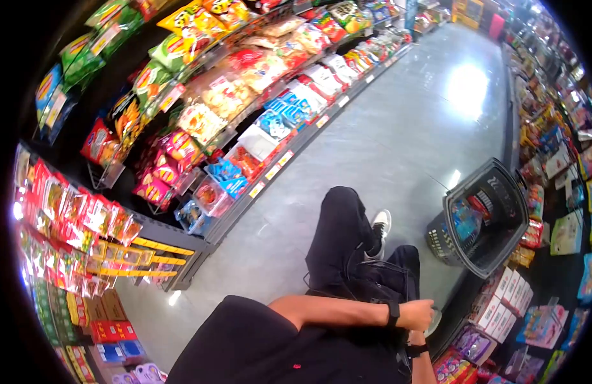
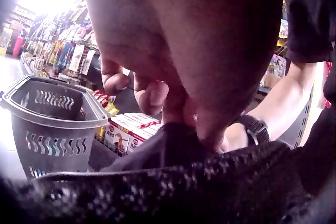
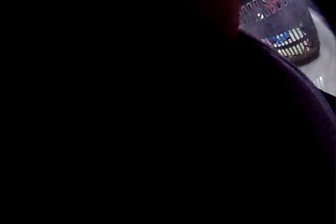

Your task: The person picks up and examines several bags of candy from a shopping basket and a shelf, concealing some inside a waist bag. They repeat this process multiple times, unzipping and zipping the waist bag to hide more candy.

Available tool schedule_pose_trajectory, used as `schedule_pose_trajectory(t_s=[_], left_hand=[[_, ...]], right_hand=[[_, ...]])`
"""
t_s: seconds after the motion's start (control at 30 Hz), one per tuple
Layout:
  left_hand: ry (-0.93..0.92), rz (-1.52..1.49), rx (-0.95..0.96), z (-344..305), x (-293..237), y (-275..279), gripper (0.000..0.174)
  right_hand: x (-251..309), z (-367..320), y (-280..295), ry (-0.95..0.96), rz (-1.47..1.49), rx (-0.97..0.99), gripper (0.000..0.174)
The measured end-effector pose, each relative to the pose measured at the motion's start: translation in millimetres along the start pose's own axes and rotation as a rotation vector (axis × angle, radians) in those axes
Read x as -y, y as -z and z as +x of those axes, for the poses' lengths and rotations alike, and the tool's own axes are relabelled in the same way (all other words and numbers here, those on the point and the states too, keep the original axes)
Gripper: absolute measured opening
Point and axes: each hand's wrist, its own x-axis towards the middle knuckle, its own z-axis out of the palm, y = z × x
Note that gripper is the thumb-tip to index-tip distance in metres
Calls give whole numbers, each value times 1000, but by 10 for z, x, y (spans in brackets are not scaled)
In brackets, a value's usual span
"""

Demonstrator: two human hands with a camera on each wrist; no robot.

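In the head view my left hand reaches across my body to my right knee, its fingers bent. My right hand is close beneath it, mostly covered by it. Beyond both hands shows the edge of a pale, translucent thing; I cannot tell whether either hand holds it. The left wrist view shows curled fingers of my left hand above dark trouser cloth. Dark cloth fills most of the right wrist view, with blurred skin at the top. A grey shopping basket stands ahead of my hands.
Blue packets lie inside the basket. White-and-red boxes line the low shelf at right, close to my hands. Snack bags fill the left shelves. The grey aisle floor runs ahead between them.
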Motion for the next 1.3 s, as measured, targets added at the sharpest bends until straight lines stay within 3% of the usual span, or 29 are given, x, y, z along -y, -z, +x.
schedule_pose_trajectory(t_s=[0.03, 0.13, 0.17, 0.27, 0.37, 0.47, 0.53, 0.6, 0.7, 0.77, 0.93, 1.03, 1.17, 1.23, 1.3], left_hand=[[348, 472, 15, 192, -246, -622, 12], [626, 801, 162, 448, -639, -1660, 26], [581, 653, 183, 479, -633, -1751, 26], [672, 599, 212, 602, -623, -1915, 25], [536, 411, 226, 456, -572, -1432, 22], [577, 422, 148, 377, -500, -1234, 18], [700, 581, 134, 399, -494, -1220, 16], [942, 935, 171, 429, -513, -1252, 14], [645, 481, 65, 353, -493, -1149, 10], [581, 292, 14, 307, -408, -1070, 7], [471, 254, 42, 169, -318, -769, 5], [314, 171, 18, 30, -157, -495, 6], [442, 218, 1, 145, -228, -759, 9], [381, 111, -59, 149, -210, -827, 11], [148, -134, -139, -40, 85, -205, 11]], right_hand=[[9, 69, -14, 0, -6, 17, 16], [15, 154, -50, -1, -19, 53, 16], [22, 204, -55, 6, -25, 62, 16], [25, 304, -93, 23, -41, 88, 16], [12, 387, -105, 34, -61, 118, 16], [12, 464, -99, 44, -66, 134, 16], [12, 506, -100, 47, -66, 142, 16], [6, 512, -87, 48, -69, 146, 16], [3, 499, -65, 50, -70, 140, 16], [3, 485, -69, 51, -70, 135, 16], [15, 416, -77, 43, -57, 126, 16], [15, 392, -82, 38, -60, 127, 15], [0, 357, -45, 26, -68, 128, 15], [-6, 317, -17, 15, -64, 129, 15], [-16, 292, -2, 9, -68, 127, 15]])
